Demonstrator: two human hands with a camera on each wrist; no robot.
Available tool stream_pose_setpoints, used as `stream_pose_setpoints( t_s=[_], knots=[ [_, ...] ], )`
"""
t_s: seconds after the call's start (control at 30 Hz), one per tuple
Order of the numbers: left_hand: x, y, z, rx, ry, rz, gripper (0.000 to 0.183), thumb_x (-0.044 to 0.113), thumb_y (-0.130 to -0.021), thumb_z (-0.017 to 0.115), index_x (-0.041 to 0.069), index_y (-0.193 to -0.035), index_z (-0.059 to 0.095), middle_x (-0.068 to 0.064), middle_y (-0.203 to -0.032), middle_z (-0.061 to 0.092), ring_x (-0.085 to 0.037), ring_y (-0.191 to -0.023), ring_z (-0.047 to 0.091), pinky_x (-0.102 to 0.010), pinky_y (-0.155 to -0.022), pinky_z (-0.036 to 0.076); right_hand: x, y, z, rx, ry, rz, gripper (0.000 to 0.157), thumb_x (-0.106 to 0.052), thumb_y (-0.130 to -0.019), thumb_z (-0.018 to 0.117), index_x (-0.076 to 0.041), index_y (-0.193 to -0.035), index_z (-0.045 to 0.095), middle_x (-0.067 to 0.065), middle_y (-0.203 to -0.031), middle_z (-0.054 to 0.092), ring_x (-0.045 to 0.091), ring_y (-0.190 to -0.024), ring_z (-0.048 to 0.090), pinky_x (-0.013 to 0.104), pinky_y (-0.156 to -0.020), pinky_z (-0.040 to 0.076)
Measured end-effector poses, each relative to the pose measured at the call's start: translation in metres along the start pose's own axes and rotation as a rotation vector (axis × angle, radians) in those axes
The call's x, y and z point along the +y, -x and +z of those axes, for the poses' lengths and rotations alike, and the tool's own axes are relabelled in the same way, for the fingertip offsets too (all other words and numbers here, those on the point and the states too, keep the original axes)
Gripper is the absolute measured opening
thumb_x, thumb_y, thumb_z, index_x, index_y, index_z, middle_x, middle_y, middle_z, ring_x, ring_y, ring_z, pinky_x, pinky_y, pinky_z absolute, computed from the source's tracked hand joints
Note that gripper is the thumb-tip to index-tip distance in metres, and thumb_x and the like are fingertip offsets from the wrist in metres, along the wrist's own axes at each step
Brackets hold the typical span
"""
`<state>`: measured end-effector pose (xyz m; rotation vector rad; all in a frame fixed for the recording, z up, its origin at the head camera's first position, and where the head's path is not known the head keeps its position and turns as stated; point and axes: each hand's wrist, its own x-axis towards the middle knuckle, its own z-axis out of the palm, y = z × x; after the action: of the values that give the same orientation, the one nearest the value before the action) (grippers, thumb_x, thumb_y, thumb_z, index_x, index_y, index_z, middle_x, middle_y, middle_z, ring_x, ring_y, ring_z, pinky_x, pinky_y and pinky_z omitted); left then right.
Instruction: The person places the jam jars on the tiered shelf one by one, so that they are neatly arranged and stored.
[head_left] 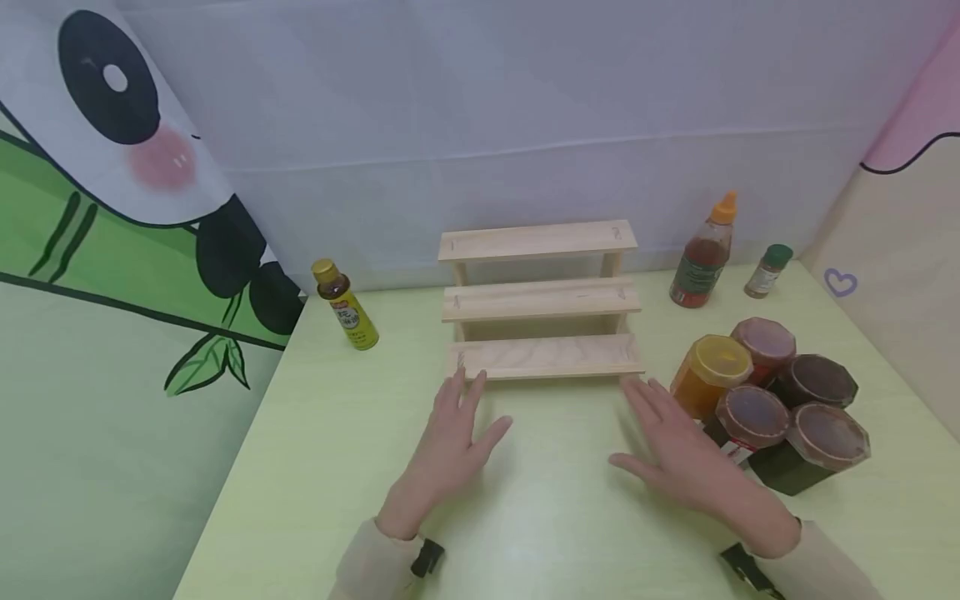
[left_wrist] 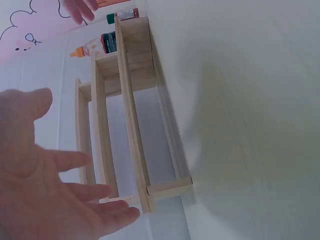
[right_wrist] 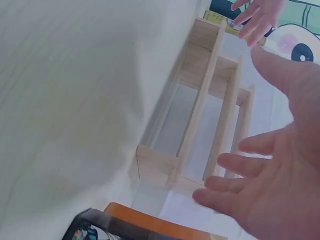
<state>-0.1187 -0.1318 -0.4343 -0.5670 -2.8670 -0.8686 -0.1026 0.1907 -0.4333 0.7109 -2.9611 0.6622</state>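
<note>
no legible text, blurred labels (head_left: pixel 697 277) on yellow bottle (head_left: pixel 348 307), orange-capped bottle (head_left: pixel 703 255) and small green-capped bottle (head_left: pixel 768 272)

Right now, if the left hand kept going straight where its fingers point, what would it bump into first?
Probably the wooden shelf, at the left end of its lowest step; how high the left hand hovers is hard to judge.

Shelf (head_left: pixel 542 300) on table (head_left: pixel 555 500); bottle (head_left: pixel 347 308) left, jars (head_left: pixel 752 415) right, squeeze bottle (head_left: pixel 701 260) behind jars.

Left hand (head_left: pixel 450 444) and right hand (head_left: pixel 678 451) extend forward, fingers straight, thumbs spread.
</note>
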Motion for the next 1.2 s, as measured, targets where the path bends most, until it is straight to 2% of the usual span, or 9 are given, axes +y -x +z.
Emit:
stream_pose_setpoints(
  t_s=[0.23, 0.43, 0.53, 0.63, 0.67, 0.73, 0.83, 0.93, 1.2],
  knots=[
    [-0.012, -0.009, -0.003, 0.138, 0.133, -0.038, 0.068, 0.046, -0.094, 0.057, 0.003, -0.143, 0.038, -0.023, -0.147, 0.031, -0.036, -0.133, 0.031, -0.053, -0.105, 0.031, 0.001, 0.010, -0.014, 0.140, -0.077, -0.067, 0.082, -0.043, -0.085, 0.071, -0.017, -0.150, 0.028, 0.011, -0.147, 0.035, 0.029, -0.130, 0.039, 0.051, -0.097, 0.042],
    [-0.023, -0.016, -0.005, 0.253, 0.224, -0.110, 0.061, 0.034, -0.092, 0.063, -0.001, -0.138, 0.045, -0.024, -0.138, 0.041, -0.038, -0.126, 0.040, -0.054, -0.101, 0.036, 0.003, 0.021, -0.033, 0.299, -0.040, -0.158, 0.081, -0.022, -0.074, 0.083, -0.012, -0.144, 0.042, 0.008, -0.138, 0.047, 0.025, -0.115, 0.053, 0.041, -0.083, 0.050],
    [-0.029, -0.020, -0.005, 0.252, 0.287, -0.180, 0.062, 0.035, -0.092, 0.064, -0.001, -0.139, 0.043, -0.021, -0.137, 0.044, -0.038, -0.122, 0.045, -0.051, -0.097, 0.042, 0.007, 0.026, -0.045, 0.386, -0.020, -0.209, 0.068, -0.035, -0.080, 0.077, -0.010, -0.138, 0.050, 0.007, -0.133, 0.052, 0.023, -0.111, 0.055, 0.029, -0.083, 0.047],
    [-0.034, -0.023, -0.005, 0.230, 0.384, -0.266, 0.063, 0.035, -0.092, 0.064, 0.001, -0.141, 0.041, -0.022, -0.137, 0.045, -0.039, -0.117, 0.049, -0.049, -0.091, 0.048, 0.012, 0.030, -0.055, 0.459, -0.005, -0.234, 0.062, -0.053, -0.088, 0.061, -0.008, -0.130, 0.058, 0.007, -0.126, 0.057, 0.021, -0.108, 0.054, 0.018, -0.074, 0.044],
    [-0.036, -0.024, -0.005, 0.223, 0.418, -0.294, 0.063, 0.034, -0.092, 0.064, 0.002, -0.141, 0.041, -0.021, -0.137, 0.045, -0.039, -0.117, 0.050, -0.047, -0.092, 0.048, 0.015, 0.032, -0.059, 0.476, -0.005, -0.229, 0.063, -0.057, -0.089, 0.056, -0.007, -0.127, 0.060, 0.008, -0.124, 0.058, 0.022, -0.109, 0.053, 0.014, -0.076, 0.042],
    [-0.040, -0.026, -0.005, 0.211, 0.472, -0.333, 0.061, 0.031, -0.093, 0.063, 0.003, -0.142, 0.040, -0.021, -0.137, 0.046, -0.039, -0.117, 0.051, -0.046, -0.092, 0.048, 0.022, 0.038, -0.065, 0.496, 0.002, -0.195, 0.062, -0.054, -0.085, 0.065, -0.007, -0.124, 0.061, 0.008, -0.122, 0.059, 0.021, -0.110, 0.051, 0.011, -0.078, 0.040],
    [-0.046, -0.027, -0.004, 0.193, 0.526, -0.389, 0.061, 0.030, -0.093, 0.063, 0.005, -0.143, 0.039, -0.020, -0.136, 0.048, -0.036, -0.119, 0.051, -0.045, -0.093, 0.047, 0.033, 0.047, -0.073, 0.504, 0.019, -0.115, 0.065, -0.034, -0.069, 0.085, -0.008, -0.124, 0.062, 0.006, -0.121, 0.060, 0.015, -0.112, 0.049, 0.007, -0.084, 0.035],
    [-0.050, -0.029, -0.002, 0.176, 0.566, -0.442, 0.062, 0.031, -0.093, 0.063, 0.007, -0.144, 0.038, -0.017, -0.136, 0.049, -0.032, -0.119, 0.051, -0.045, -0.093, 0.047, 0.045, 0.056, -0.077, 0.516, 0.028, -0.039, 0.071, -0.014, -0.056, 0.090, -0.009, -0.122, 0.063, 0.006, -0.117, 0.061, 0.005, -0.112, 0.046, 0.005, -0.085, 0.030],
    [-0.056, -0.032, 0.003, 0.198, 0.712, -0.459, 0.055, 0.022, -0.095, 0.060, -0.001, -0.141, 0.041, -0.022, -0.130, 0.053, -0.033, -0.112, 0.056, -0.040, -0.088, 0.051, 0.065, 0.075, -0.080, 0.558, -0.002, 0.073, 0.074, -0.018, -0.050, 0.093, -0.005, -0.117, 0.064, 0.016, -0.112, 0.061, -0.012, -0.108, 0.039, 0.003, -0.084, 0.023]
  ],
)
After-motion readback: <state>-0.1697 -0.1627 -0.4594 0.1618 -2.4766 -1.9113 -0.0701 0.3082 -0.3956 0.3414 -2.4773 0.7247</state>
